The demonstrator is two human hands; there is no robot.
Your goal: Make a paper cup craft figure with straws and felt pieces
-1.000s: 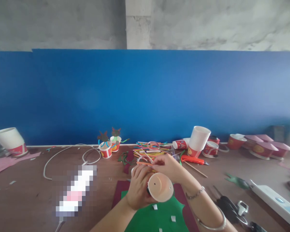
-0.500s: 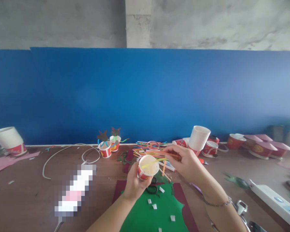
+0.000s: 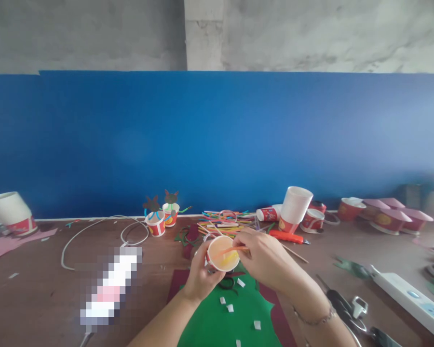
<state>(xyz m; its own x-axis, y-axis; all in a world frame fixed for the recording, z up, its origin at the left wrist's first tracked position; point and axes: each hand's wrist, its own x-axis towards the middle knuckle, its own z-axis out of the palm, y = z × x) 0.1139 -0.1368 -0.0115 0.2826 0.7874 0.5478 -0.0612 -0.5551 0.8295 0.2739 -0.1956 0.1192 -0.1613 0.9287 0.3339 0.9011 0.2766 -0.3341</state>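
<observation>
Near the middle of the table, my left hand (image 3: 201, 278) is wrapped round a red and white paper cup (image 3: 217, 269), its mouth tilted toward me. My right hand (image 3: 262, 255) is closed on an orange stick (image 3: 232, 249), whose far end reaches into the cup. Something yellow shows inside the cup near its lower right. Below both hands lie green paper (image 3: 217, 327) with small white pieces on it and dark scissors (image 3: 227, 283). Behind the cup is a heap of coloured sticks (image 3: 224, 220).
Two cups with cat figures (image 3: 155, 224) stand left of the heap. To the right are a tall cup stack (image 3: 296, 205), an orange cutter (image 3: 287, 236), pink-topped cups (image 3: 388, 219) and a power strip (image 3: 408, 294). Another cup stack (image 3: 12, 212) leans at far left.
My right hand has moved down and closer to the cup, with the orange stick now inside its mouth. The yellow piece sits lower in the cup. The view has shifted slightly.
</observation>
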